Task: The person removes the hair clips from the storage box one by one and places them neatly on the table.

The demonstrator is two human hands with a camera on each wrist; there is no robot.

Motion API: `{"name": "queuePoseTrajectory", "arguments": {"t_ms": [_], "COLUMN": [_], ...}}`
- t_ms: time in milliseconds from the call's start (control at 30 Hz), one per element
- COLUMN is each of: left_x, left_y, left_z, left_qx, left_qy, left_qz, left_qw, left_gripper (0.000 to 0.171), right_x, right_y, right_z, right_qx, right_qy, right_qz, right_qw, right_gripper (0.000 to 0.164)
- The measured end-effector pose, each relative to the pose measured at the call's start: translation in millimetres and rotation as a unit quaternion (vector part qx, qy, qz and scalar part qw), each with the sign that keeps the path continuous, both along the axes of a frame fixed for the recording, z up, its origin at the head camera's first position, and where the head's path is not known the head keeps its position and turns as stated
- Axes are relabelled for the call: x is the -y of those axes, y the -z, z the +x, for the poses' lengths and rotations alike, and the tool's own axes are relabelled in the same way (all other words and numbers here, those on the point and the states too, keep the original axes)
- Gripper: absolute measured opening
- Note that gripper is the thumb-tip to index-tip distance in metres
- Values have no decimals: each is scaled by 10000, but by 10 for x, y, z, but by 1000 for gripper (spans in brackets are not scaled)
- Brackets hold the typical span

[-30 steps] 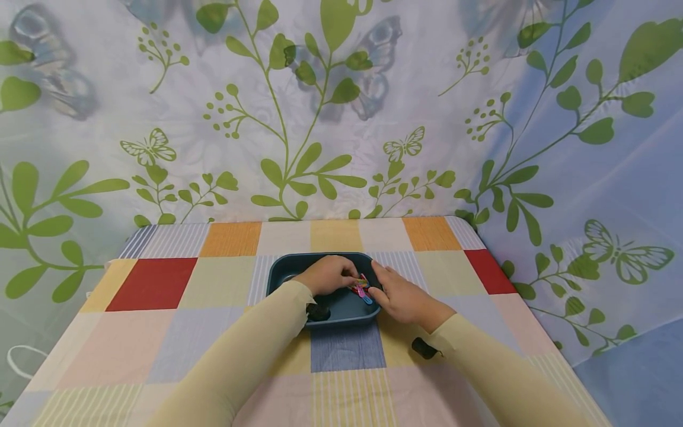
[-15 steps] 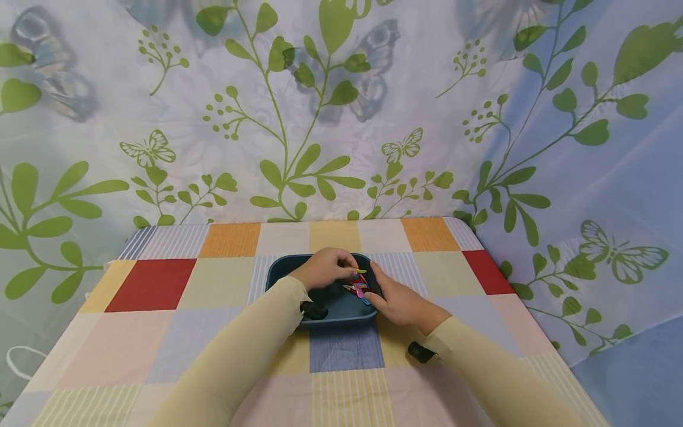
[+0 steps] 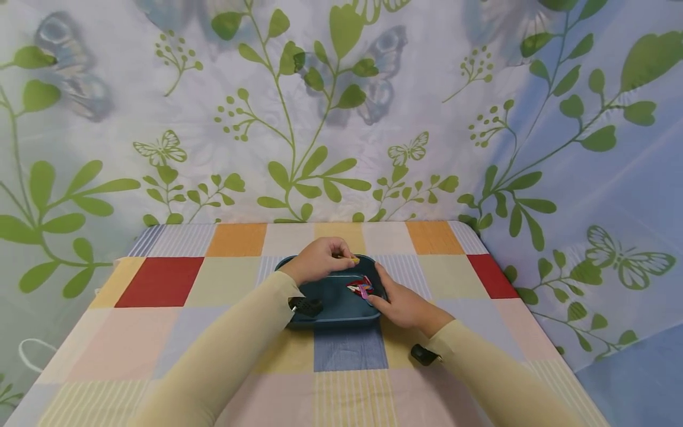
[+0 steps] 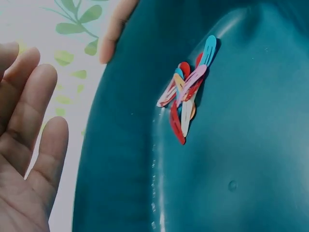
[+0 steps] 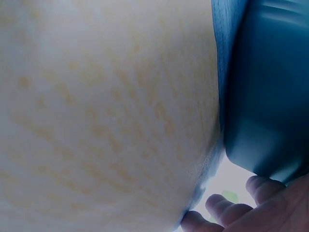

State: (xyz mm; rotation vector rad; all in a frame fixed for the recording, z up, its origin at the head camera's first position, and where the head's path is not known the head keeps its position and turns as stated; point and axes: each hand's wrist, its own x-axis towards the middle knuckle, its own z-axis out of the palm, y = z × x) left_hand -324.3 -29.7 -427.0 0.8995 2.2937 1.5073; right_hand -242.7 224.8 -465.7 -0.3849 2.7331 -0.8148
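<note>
In the head view, my left hand (image 3: 322, 260) pinches a small yellow hair clip (image 3: 356, 260) at its fingertips, above the far side of a dark teal tray (image 3: 332, 324). The left wrist view shows that hand's fingers (image 4: 43, 101) beside the tray wall, with the clip out of sight. A loose pile of snap hair clips (image 4: 186, 94) in red, blue, pink, white and orange lies inside, near the tray's right end. My right hand (image 3: 404, 301) holds that end, thumb at the rim; in the right wrist view its fingers (image 5: 227, 210) lie along the outer wall.
The tray stands on a patchwork tablecloth (image 3: 224, 281) of coloured squares. Behind and to the right hangs a curtain (image 3: 213, 148) with green leaves and butterflies. A white cord loop (image 3: 32, 354) shows at the left. Black wrist cameras (image 3: 424, 354) are strapped to both wrists.
My left hand has come up from the clip pile and drawn back to the far left with the yellow hair clip. My right hand stays at the tray's right end.
</note>
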Motion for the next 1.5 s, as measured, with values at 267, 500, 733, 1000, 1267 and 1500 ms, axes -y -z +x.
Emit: {"name": "queuePoseTrajectory", "arguments": {"t_ms": [267, 500, 733, 1000, 1267, 1500], "left_x": [161, 290, 440, 658, 993, 1321], "left_y": [-105, -170, -213, -261, -232, -184], "left_z": [94, 173, 248, 313, 370, 406], "left_qx": [49, 123, 96, -71, -312, -253], "left_qy": [-20, 9, -91, -586, -1173, -1426], "left_qz": [264, 488, 470, -1, -340, -674], "left_qw": [9996, 9987, 9988, 9983, 9920, 9872], "left_gripper": [11, 13, 12, 13, 19, 23], "right_x": [-5, -10, -8, -20, -4, -5], "right_y": [18, 25, 34, 48, 41, 33], "right_z": [8, 11, 3, 19, 21, 21], "right_qx": [-59, -91, -116, -94, -99, -83], "right_qy": [-114, -87, -62, -64, -123, -133], "right_qz": [-132, -138, -24, -10, 54, 57], "right_qw": [9998, 9998, 9999, 9999, 9999, 9999], "right_gripper": [87, 87, 87, 87, 87, 88]}}
